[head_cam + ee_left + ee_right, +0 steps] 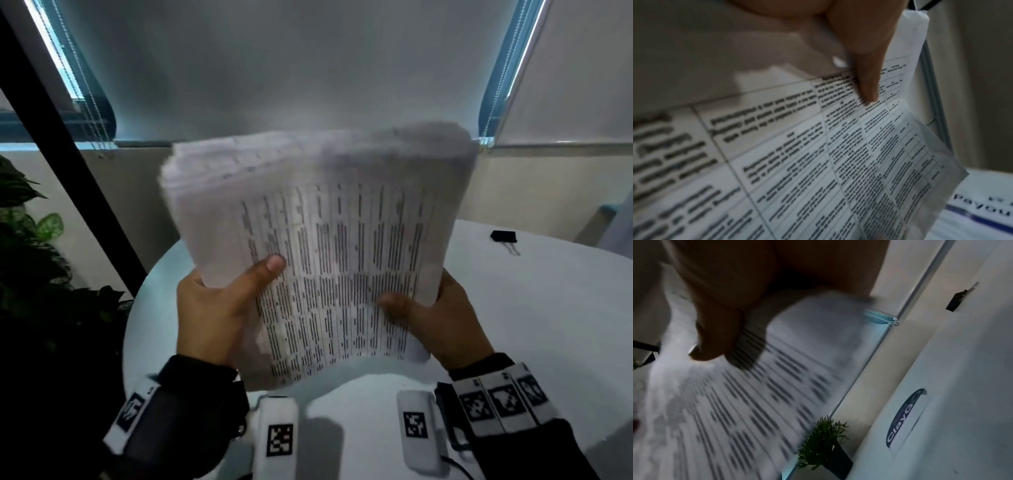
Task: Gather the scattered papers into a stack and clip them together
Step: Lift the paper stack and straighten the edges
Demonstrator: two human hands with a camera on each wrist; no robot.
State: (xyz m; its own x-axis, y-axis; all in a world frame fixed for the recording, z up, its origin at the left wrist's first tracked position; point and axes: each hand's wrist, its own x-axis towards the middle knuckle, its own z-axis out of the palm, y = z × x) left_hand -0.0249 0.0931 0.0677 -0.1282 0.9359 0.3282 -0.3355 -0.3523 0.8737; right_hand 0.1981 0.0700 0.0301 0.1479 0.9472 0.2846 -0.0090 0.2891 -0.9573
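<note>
I hold the paper stack (318,246) upright with left hand (219,308) and right hand (442,318) both clamped on it; squaring seems underway; next, I think, comes the binder clip (503,237).

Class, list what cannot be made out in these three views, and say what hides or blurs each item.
- Printed text on the white paper stack: motion blur, every view.
- Fingers of left hand and right hand: behind the stack, head view.
- Black binder clip on the white round table: too small for detail.
</note>
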